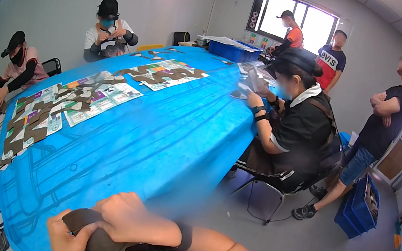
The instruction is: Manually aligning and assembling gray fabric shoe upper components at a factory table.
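Near the lower edge, over the near end of the blue-covered table (154, 144), I hold a dark brown piece of flat, bendable sheet (107, 242), perhaps leather or fabric. It is curved and has a notched lower edge. My left hand (67, 237) grips its left side, with the thumb pressed on top. My right hand (128, 217) is closed on its upper edge, fingers bent, a dark band at the wrist. Parts of the piece are hidden behind my fingers.
Similar brown cut pieces (38, 118) lie on printed sheets (103, 100) along the table's left side. Across the right side sits a co-worker (303, 127) handling grey sheets. Blue crates stand on the table's far end (233, 50) and on the floor (358, 209). Several other people sit or stand around.
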Demonstrator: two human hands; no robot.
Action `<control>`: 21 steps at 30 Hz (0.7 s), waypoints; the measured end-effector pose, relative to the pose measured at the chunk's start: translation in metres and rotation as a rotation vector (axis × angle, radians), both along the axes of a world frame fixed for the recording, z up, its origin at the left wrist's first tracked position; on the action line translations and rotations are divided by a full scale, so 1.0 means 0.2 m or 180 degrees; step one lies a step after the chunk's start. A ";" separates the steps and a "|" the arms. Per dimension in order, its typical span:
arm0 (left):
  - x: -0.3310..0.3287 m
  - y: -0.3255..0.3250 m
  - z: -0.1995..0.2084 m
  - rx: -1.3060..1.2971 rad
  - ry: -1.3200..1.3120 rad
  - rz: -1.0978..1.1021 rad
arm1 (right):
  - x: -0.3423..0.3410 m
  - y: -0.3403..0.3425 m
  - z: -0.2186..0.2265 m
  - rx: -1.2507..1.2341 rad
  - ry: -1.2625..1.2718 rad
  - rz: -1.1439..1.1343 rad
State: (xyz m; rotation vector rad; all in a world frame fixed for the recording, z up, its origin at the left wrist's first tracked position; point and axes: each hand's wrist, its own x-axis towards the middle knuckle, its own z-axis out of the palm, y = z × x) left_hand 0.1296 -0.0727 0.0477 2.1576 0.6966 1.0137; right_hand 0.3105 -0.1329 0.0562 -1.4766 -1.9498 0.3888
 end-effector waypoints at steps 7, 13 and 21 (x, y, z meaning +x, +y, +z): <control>-0.01 0.00 0.00 0.0765 -0.0242 0.0378 | 0.00 0.00 0.02 -0.0060 -0.0281 -0.0167; -0.06 0.03 0.02 0.0267 -0.0102 0.0552 | 0.05 0.03 -0.09 0.0214 -0.0342 -0.0068; -0.04 0.05 0.02 0.0500 0.0200 0.0321 | 0.03 0.01 -0.11 0.0525 -0.0476 -0.0269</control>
